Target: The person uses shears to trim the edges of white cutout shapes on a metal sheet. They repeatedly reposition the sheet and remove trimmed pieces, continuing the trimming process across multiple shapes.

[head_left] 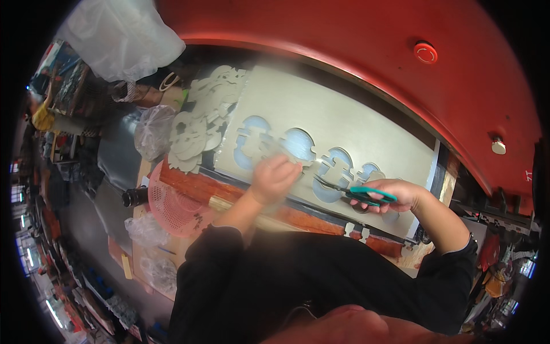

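A large pale grey sheet lies in front of me, with several rounded shapes cut out along its near side. Through a cut-out opening a bluish surface shows. My left hand is over the near edge of this opening, its fingers drawn together in a pinch; what they hold, if anything, is too blurred to tell. In my right hand is a pair of scissors with teal handles. Their dark blades point left, slightly parted, over another cut-out.
Loose grey cut pieces are heaped left of the sheet. A pink perforated basket and clear plastic bags stand nearer left. Beyond the sheet rises a red machine housing with a red push button.
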Action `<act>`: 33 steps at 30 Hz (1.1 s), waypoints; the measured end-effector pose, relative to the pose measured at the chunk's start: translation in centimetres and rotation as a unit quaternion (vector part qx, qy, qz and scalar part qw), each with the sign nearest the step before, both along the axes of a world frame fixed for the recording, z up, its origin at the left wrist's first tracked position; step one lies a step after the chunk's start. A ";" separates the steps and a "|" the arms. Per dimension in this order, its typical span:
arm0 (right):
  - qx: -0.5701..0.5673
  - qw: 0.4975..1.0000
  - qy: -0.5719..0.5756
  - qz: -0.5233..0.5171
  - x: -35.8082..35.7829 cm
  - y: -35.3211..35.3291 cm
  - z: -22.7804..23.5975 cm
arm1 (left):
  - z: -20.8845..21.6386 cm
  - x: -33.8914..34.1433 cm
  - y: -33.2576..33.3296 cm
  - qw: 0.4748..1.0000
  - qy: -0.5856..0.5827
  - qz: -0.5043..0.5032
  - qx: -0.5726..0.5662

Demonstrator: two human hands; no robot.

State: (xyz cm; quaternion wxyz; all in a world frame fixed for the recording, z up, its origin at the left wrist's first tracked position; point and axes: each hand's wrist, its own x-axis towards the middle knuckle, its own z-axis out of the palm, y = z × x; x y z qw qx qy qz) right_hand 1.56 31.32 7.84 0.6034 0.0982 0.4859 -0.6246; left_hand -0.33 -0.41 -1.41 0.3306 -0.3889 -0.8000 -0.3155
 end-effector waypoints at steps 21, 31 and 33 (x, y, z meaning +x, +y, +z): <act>-0.095 0.969 -0.229 -0.008 -5.2 -0.4 -4.2 | 0.2 -0.4 -0.1 0.999 -0.024 -0.001 0.040; -0.068 0.978 -0.199 -0.001 -5.7 0.0 -3.8 | 0.4 -0.4 -0.1 0.999 -0.024 -0.001 0.028; -0.074 0.974 -0.214 0.001 -5.8 -0.2 -3.6 | 0.6 -0.3 -0.1 0.999 -0.033 0.011 0.030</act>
